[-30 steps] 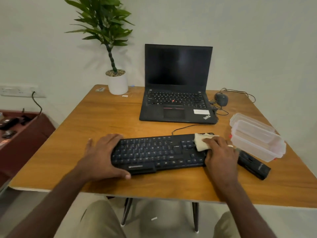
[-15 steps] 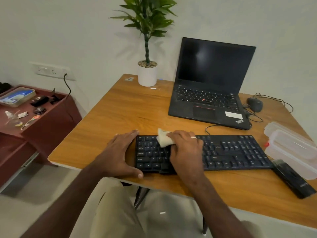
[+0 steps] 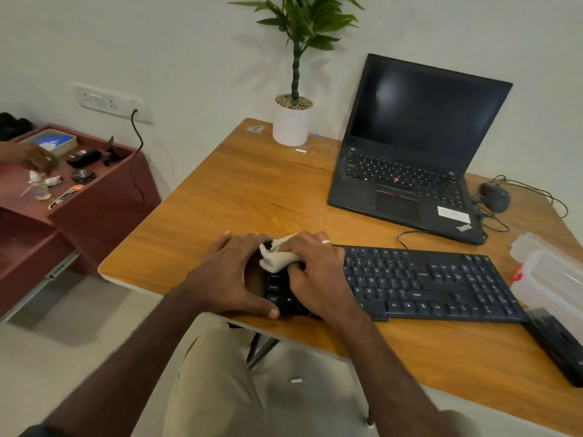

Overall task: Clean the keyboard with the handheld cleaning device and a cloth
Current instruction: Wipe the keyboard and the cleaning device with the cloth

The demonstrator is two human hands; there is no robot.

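Pinching the cloth in our right hand at the keyboard left end, braced by our spread left hand, the keys stretch rightward.

Your table is smooth, satin-finished wood with visible grain. The keyboard and laptop look like matt black plastic, and the cloth under your fingers is soft, crumpled white fabric. Your container is clear, glossy plastic.

Left hand flat, right hand curled
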